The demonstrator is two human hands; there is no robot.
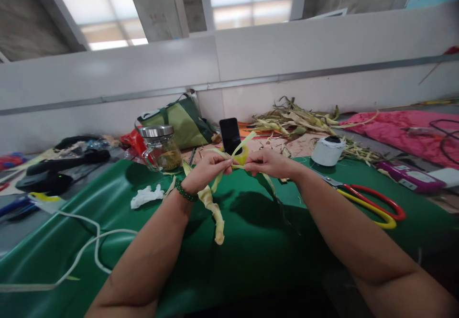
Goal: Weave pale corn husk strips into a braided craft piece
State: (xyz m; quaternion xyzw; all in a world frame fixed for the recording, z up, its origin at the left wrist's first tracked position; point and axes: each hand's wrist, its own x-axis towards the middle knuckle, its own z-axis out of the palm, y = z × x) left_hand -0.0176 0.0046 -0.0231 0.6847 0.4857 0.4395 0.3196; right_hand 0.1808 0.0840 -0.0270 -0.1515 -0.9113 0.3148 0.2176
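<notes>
Both my hands are raised over a green mat [251, 251] and pinch the same bundle of pale yellow-green leaf strips [241, 156]. My left hand [206, 170], with a dark bead bracelet on the wrist, is closed on the strips' left side. My right hand [270, 162] is closed on their right side. The strips form a small loop between my fingertips. One long strip [215, 210] hangs down from the left hand toward the mat, and thinner ones trail below the right hand.
Scissors [369, 202] with red and yellow handles lie at the right. A white tape roll [328, 150], a dark phone [230, 135] standing upright, a lidded glass jar [159, 148], a green bag [181, 122] and a pile of dried leaves [297, 119] sit behind. A crumpled white tissue [146, 196] and a white cord [86, 246] lie at the left.
</notes>
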